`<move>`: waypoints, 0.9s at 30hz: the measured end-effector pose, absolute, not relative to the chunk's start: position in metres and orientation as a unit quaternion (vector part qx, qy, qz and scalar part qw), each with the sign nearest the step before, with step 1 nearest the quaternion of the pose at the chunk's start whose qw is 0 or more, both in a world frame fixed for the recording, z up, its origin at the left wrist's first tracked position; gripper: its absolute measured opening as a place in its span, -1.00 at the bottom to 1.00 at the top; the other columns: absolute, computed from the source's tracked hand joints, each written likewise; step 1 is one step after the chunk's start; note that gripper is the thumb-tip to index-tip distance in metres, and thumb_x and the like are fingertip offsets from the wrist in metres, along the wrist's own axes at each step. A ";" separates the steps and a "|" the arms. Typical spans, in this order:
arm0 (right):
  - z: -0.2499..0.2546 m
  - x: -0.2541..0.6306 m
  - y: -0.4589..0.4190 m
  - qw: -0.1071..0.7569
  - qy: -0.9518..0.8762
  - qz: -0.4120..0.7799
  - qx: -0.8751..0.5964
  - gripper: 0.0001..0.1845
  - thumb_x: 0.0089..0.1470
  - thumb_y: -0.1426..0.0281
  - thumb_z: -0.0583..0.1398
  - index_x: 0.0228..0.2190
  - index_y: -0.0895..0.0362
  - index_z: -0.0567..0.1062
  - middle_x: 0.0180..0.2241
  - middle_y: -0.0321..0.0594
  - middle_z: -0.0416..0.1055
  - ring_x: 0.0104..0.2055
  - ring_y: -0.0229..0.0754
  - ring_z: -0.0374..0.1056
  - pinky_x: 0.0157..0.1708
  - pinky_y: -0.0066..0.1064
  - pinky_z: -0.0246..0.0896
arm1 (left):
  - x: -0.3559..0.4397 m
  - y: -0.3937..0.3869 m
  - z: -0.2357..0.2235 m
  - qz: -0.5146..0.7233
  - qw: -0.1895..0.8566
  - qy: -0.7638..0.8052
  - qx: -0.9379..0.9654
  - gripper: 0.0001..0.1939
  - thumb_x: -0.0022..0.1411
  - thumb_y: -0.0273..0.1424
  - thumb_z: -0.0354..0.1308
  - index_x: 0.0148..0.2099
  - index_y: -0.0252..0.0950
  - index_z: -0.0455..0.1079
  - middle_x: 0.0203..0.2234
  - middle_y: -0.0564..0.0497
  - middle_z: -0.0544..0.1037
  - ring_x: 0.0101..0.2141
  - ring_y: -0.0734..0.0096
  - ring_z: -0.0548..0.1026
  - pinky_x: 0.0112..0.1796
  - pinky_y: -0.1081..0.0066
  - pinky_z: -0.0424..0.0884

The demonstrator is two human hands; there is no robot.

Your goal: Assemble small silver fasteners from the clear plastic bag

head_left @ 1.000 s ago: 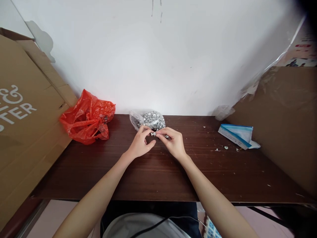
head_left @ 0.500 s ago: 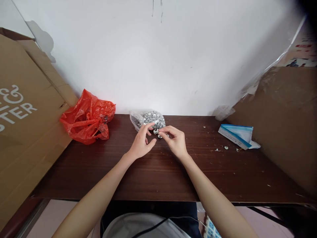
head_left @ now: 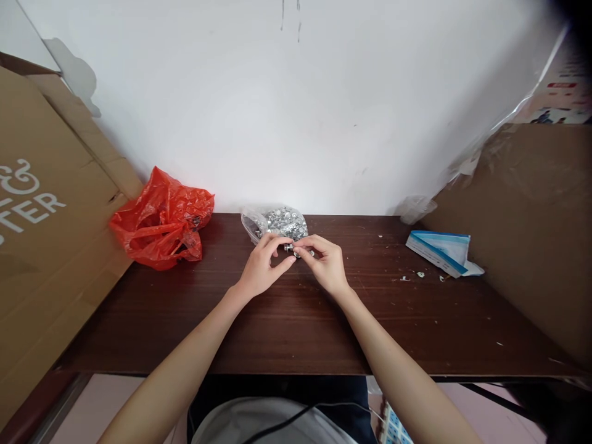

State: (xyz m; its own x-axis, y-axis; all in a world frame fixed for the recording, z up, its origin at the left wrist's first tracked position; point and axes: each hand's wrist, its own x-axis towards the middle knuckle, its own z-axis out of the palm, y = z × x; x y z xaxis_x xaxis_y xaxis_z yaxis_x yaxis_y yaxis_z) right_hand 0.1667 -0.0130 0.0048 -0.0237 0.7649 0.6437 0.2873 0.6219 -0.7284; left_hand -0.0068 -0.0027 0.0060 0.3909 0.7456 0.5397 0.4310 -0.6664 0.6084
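Note:
Between the thumb and index finger of my right hand is a small silver metal fastener, like a short bolt; its exact kind is too small to tell. My left hand curves around the fastener's left side, its index fingertip close to it and its thumb apart below. Contact there I cannot make out. Right behind my hands, against the wall, lies a clear plastic bag full of similar silver pieces. A loose piece shows by my right fingers, partly covered.
A crumpled red plastic bag lies on the dark wooden table at left, beside a large cardboard box. To the right are a blue-and-white packet, small white scraps, a clear plastic piece and another cardboard surface.
My left index finger and thumb have come in closer to the fastener and to my right fingertips. My right hand keeps its pinch in nearly the same place.

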 end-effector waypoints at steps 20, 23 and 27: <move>0.001 0.167 -0.011 0.577 -0.690 0.219 -0.379 -0.92 0.08 0.37 0.24 -0.37 0.09 0.55 -0.38 -0.22 0.50 -0.34 -0.19 0.41 -0.35 -0.37 0.31 | -0.001 0.000 0.003 0.459 0.352 0.373 0.726 -0.70 0.17 -0.35 0.17 -0.05 -0.33 0.40 -0.39 -0.02 0.51 -0.44 0.46 0.49 -0.48 0.50 0.49; 0.001 0.167 -0.010 0.574 -0.690 0.222 -0.381 -0.92 0.08 0.36 0.24 -0.37 0.09 0.56 -0.38 -0.21 0.51 -0.34 -0.18 0.42 -0.34 -0.35 0.32 | -0.001 0.000 0.002 0.470 0.380 0.367 0.707 -0.71 0.15 -0.35 0.18 -0.07 -0.34 0.41 -0.35 -0.05 0.53 -0.40 0.42 0.52 -0.40 0.41 0.57; 0.001 0.167 -0.010 0.569 -0.689 0.224 -0.388 -0.89 0.09 0.32 0.24 -0.37 0.08 0.56 -0.37 -0.20 0.51 -0.34 -0.17 0.42 -0.34 -0.33 0.33 | 0.000 0.000 0.002 0.486 0.372 0.370 0.699 -0.74 0.11 -0.37 0.21 -0.13 -0.34 0.44 -0.35 -0.06 0.55 -0.33 0.37 0.54 -0.32 0.37 0.59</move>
